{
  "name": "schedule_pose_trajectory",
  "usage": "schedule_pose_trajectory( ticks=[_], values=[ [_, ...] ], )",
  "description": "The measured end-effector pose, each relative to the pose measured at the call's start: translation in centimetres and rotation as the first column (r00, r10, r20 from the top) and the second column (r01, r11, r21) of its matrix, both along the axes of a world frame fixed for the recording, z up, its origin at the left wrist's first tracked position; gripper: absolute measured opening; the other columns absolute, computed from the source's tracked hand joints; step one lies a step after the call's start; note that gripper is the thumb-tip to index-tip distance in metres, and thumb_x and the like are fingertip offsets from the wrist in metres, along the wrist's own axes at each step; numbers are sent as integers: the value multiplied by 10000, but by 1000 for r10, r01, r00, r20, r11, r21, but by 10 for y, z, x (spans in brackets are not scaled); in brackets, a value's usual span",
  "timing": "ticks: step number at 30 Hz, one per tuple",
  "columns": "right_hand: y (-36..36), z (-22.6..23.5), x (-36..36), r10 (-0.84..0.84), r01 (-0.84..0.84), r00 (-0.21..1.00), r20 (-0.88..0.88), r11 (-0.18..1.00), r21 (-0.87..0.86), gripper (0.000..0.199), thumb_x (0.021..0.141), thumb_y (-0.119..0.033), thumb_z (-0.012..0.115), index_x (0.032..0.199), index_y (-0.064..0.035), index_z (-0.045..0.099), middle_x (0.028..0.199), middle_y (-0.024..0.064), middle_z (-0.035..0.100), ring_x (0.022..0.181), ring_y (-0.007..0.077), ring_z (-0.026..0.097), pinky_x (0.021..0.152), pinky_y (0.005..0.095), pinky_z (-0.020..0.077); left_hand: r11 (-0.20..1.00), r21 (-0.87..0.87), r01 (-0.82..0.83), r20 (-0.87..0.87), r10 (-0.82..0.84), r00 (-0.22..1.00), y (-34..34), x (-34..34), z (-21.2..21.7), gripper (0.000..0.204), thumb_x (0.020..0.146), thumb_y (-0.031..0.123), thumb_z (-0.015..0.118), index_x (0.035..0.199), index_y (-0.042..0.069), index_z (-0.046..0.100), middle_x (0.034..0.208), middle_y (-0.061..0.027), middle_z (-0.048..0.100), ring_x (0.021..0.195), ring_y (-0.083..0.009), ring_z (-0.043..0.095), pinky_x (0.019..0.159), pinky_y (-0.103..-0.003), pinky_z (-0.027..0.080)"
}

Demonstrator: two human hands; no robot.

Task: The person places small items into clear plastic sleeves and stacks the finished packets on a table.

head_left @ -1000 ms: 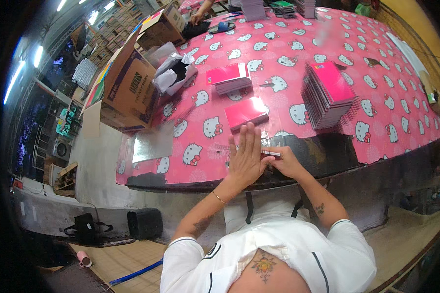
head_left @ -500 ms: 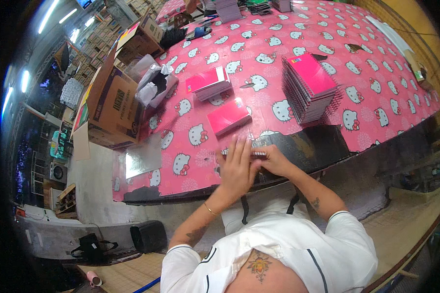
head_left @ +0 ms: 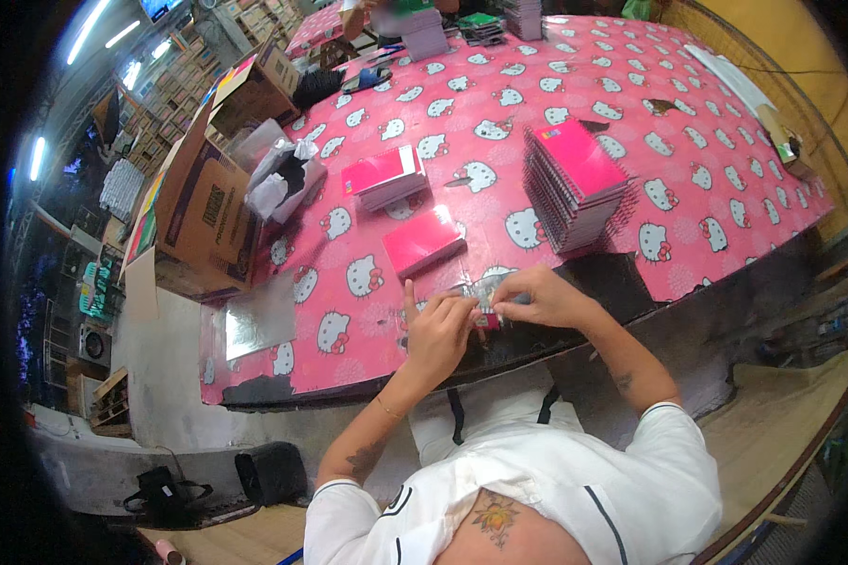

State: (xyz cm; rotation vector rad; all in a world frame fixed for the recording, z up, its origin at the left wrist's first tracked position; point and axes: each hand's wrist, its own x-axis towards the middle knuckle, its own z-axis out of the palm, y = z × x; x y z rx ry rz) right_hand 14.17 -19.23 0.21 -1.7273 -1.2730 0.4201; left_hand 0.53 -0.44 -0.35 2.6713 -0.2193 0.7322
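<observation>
My left hand (head_left: 438, 330) and my right hand (head_left: 537, 297) meet at the near edge of the table. Both pinch a small clear plastic wrapper (head_left: 481, 296) between them; a bit of pink shows under it, and what is inside is hard to tell. My left index finger points up. Just beyond the hands a single pink notebook (head_left: 422, 241) lies flat. A tall stack of pink spiral notebooks (head_left: 575, 184) stands to the right of it, and a small stack of pink notebooks (head_left: 384, 175) lies farther back.
The table (head_left: 688, 122) has a pink cloth with white cat faces. An open cardboard box (head_left: 207, 202) and crumpled white plastic (head_left: 283, 174) sit at the left, shiny clear sheets (head_left: 259, 320) near the left corner. Another person's stacks lie at the far end.
My left hand lay flat with fingers stretched over the item; now its fingers curl and pinch the wrapper together with the right hand. The view has shifted slightly.
</observation>
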Motion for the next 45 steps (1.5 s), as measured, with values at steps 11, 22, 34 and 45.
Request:
schedule_pose_trajectory(
  ticks=[11, 22, 34, 45],
  values=[
    [12, 11, -30, -367, 368, 930, 27, 930, -9, 190, 783, -176, 695, 874, -14, 654, 845, 160, 666, 833, 320, 655, 755, 396, 512, 985, -9, 172, -195, -170, 966, 3, 5, 39, 214, 802, 21, 657, 1014, 46, 634, 871, -118, 657, 787, -305, 599, 774, -410, 470],
    [-88, 59, 78, -798, 767, 594, 103, 601, 226, 744, 731, -301, 849, 1323, 31, 545, 1271, 231, 607, 1185, 313, 591, 1013, 395, 444, 826, -47, 561, 429, -491, 759, -46, 204, 76, 246, 796, -62, 615, 1029, 15, 627, 1145, -156, 664, 1132, -354, 621, 934, -427, 527],
    [-84, 32, 89, -821, 792, 566, 69, 565, 230, 697, 723, -211, 864, 1308, 27, 568, 1152, 174, 673, 985, 245, 661, 875, 345, 520, 832, -3, 554, 392, -509, 766, -39, 203, 55, 369, 759, -6, 645, 1124, 2, 588, 1243, -203, 591, 1220, -384, 554, 1019, -467, 471],
    [-78, 42, 17, -748, 520, 647, 150, 576, 630, 370, 872, -160, 709, 1187, 3, 602, 1174, 136, 637, 1131, 272, 584, 976, 398, 438, 931, 347, -111, 111, 76, 991, 94, 43, -48, 345, 830, 123, 588, 1147, -11, 589, 1056, -158, 599, 1032, -320, 601, 888, -413, 506]
  ],
)
